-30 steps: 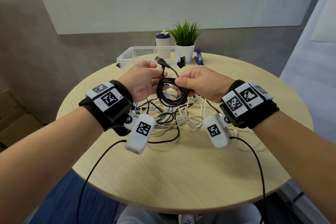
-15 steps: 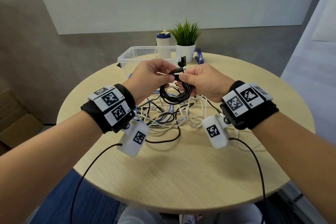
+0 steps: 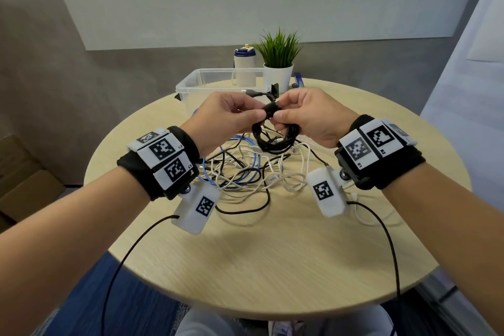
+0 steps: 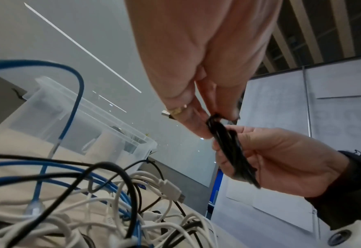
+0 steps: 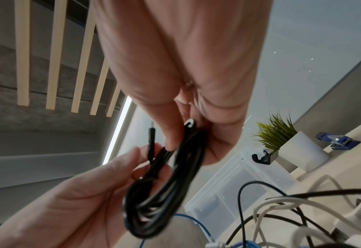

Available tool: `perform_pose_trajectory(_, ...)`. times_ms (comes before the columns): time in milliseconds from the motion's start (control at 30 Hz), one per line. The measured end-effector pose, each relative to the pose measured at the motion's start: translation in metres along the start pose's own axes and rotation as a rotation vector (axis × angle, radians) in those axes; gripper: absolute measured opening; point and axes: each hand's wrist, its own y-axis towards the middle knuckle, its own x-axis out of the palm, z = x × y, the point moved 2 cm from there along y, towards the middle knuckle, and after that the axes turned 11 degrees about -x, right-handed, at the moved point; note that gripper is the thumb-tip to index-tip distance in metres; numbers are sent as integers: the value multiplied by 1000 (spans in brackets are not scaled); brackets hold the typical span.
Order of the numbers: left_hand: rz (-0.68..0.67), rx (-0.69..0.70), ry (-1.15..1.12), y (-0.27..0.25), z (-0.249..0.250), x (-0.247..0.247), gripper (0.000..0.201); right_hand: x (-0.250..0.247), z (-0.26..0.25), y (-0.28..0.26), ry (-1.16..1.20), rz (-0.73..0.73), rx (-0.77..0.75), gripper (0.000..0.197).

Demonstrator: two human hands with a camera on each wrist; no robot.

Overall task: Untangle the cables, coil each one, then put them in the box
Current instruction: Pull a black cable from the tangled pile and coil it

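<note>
— Fingers first: your left hand (image 3: 226, 117) pinches the top of the black coil (image 3: 274, 139), thumb and fingertips curled on the bunched loops. What's the right doing?

— Your right hand (image 3: 308, 117) pinches the same bunch from the other side, so both meet at one spot and the loops hang free below, above the tangle (image 3: 251, 169) on the table (image 3: 272, 254).

— How will the coil handle?

— Light and limp, I'd judge. It keeps its shape only where you squeeze it; loosen both pinches and the loops will likely spring apart. The jacket looks smooth, so it may slide. Hold across all the strands at the top, not on one strand or a plug.

— And the loose end?

— A plug (image 3: 252, 93) sticks out past your left fingers. Keep it tucked against the bunch or it could snag.

— Where does it go?

— Into the box (image 3: 191, 84), just beyond your hands at the far edge. One hand gripping the whole bundle should carry it there.
</note>
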Motion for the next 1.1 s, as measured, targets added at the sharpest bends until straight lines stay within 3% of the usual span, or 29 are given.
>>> perform_pose_trajectory(367, -110, -249, 41, 2, 4, -9, 3, 12, 3, 0, -86, -105, -3, 24)
perform_pose_trajectory(533, -151, -206, 76, -1, 2, -7, 9, 10, 5, 3, -113, -74, 2, 23)
perform_pose_trajectory(733, -64, -192, 177, -1, 6, -6, 2, 12, 9, 3, -75, -42, 21, 22)
perform_pose_trajectory(967, 61, -118, 311, 0, 7, -3, 14, 12, 5, 3, -52, -31, 4, 16)
perform_pose_trajectory(1100, 37, -78, 332, 1, 2, -1, 15, 12, 7, 5, -113, -27, 6, 23)
